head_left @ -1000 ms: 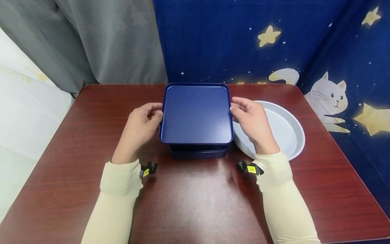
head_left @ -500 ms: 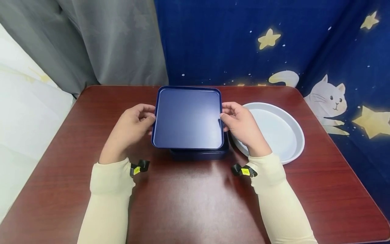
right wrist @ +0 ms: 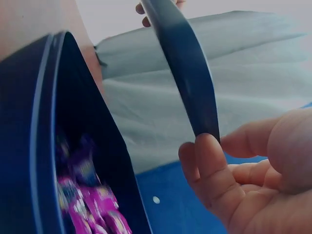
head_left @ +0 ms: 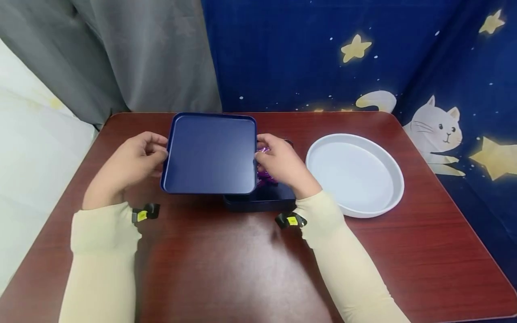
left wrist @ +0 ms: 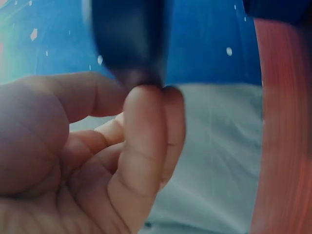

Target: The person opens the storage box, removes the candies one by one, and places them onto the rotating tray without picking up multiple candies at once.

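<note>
A square dark blue lid (head_left: 212, 154) is held in the air by both hands, left of and partly over the box it matches. My left hand (head_left: 131, 163) pinches its left edge between thumb and fingers, while my right hand (head_left: 282, 163) pinches the right edge. Below stands the dark blue box (head_left: 260, 204), its top uncovered. Inside it, shiny purple wrapped candies (right wrist: 92, 207) show in the right wrist view, and a few peek out beside my right hand in the head view. The lid hides much of the box.
A round pale grey-white tray (head_left: 355, 175) stands on the reddish-brown table (head_left: 226, 278), right of the box. Behind the table hang a grey curtain (head_left: 157, 58) and a blue curtain with stars and a cat (head_left: 282, 54).
Both hands have carried the lid leftward off the box. The box's right part and the purple candies have come into view. The round tray has stayed in place.
</note>
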Demonstrator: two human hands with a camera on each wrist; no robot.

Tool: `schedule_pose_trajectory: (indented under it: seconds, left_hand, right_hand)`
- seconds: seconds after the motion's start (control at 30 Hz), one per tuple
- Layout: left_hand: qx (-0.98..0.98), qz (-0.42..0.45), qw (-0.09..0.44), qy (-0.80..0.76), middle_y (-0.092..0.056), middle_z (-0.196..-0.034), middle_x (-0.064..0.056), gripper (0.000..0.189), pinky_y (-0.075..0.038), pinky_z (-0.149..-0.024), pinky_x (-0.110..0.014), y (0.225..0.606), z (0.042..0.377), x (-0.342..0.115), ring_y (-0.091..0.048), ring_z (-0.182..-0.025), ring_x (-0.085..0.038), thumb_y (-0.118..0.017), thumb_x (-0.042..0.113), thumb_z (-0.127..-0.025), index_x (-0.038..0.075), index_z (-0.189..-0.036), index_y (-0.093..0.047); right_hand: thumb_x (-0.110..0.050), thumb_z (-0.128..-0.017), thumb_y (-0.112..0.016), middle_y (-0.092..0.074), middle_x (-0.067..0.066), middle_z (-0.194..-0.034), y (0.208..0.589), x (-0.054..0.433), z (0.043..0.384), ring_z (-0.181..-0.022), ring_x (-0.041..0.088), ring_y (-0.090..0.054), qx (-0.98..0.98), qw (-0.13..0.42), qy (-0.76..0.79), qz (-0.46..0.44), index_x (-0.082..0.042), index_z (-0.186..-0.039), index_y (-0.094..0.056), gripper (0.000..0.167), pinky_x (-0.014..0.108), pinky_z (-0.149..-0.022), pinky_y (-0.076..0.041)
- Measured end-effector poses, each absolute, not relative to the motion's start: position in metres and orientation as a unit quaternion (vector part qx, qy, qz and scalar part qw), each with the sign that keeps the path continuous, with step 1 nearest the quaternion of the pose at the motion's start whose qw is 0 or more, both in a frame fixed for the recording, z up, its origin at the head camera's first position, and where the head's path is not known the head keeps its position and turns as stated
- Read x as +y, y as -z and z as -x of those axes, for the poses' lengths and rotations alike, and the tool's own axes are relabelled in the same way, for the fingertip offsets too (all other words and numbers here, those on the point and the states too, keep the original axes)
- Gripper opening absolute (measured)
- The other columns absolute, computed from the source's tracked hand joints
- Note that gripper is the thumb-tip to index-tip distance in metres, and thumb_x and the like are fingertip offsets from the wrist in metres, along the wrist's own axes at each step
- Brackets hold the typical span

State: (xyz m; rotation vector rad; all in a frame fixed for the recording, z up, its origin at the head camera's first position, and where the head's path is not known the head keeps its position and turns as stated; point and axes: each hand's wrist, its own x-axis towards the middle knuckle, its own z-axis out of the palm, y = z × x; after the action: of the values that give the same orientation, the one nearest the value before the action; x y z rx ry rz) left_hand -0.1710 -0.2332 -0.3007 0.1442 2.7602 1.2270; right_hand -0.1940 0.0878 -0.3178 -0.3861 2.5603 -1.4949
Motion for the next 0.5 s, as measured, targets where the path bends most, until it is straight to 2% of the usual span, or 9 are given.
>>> schedule_pose_trajectory:
  seconds: [0.17,0.3,0.5]
  left_hand:
    - [0.91,-0.037,0.089,-0.403,-0.058,-0.114,-0.023,0.037,-0.059,-0.072,-0.037,0.3,0.169,-0.257,-0.067,-0.086,-0.026,-0.046,0.017,-0.104,-0.005,-0.133,-0.042]
    - [0.905,-0.029,0.118,-0.408,-0.056,-0.115,-0.023,0.038,-0.059,-0.073,-0.037,0.303,0.165,-0.274,-0.067,-0.088,-0.025,-0.045,0.017,-0.104,-0.007,-0.134,-0.038]
    - [0.908,-0.039,0.14,-0.394,-0.055,-0.114,-0.026,0.037,-0.059,-0.072,-0.037,0.307,0.159,-0.295,-0.067,-0.085,-0.023,-0.043,0.013,-0.104,-0.011,-0.131,-0.035]
  right_hand:
    - [-0.006,-0.099,-0.054,-0.058,0.015,-0.122,0.321,0.063,0.197,-0.083,0.028,-0.07,0.85,0.086,0.503,0.131,0.0,-0.144,-0.046,0.046,0.034,-0.072,-0.058]
    - [-0.006,-0.099,-0.055,-0.057,0.014,-0.115,0.325,0.046,0.194,-0.078,0.023,-0.069,0.85,0.094,0.502,0.132,0.0,-0.143,-0.047,0.045,0.031,-0.069,-0.058]
    - [-0.017,-0.099,-0.059,-0.056,0.014,-0.123,0.33,0.023,0.186,-0.077,0.016,-0.069,0.865,0.115,0.467,0.142,-0.001,-0.147,-0.043,0.053,0.029,-0.075,-0.057]
